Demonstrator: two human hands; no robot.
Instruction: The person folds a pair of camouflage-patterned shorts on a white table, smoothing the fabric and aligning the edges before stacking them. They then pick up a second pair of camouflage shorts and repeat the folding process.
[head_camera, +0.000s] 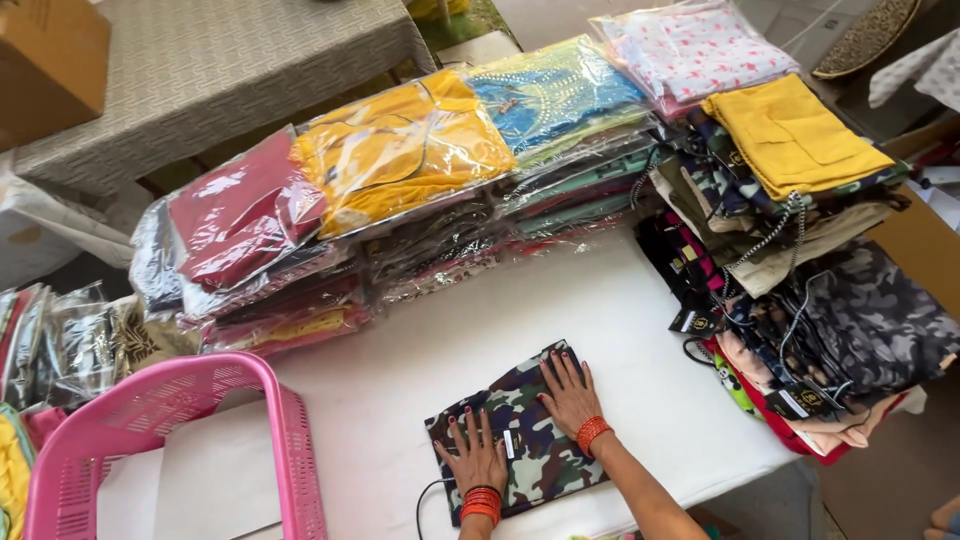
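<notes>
I've got both palms flat, fingers spread: left hand (474, 458) and right hand (568, 393) pressing the folded camouflage garment (520, 435) on the white table (620, 310). Behind it, clear plastic packages: maroon (240, 210), yellow (400, 145), blue (555, 90). Pink basket (150, 420) sits left.

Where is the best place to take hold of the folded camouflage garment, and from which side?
Probably the near edge of the camouflage garment: it lies flat on the white table, and that edge is free. Both the left hand and right hand press on top.
</notes>
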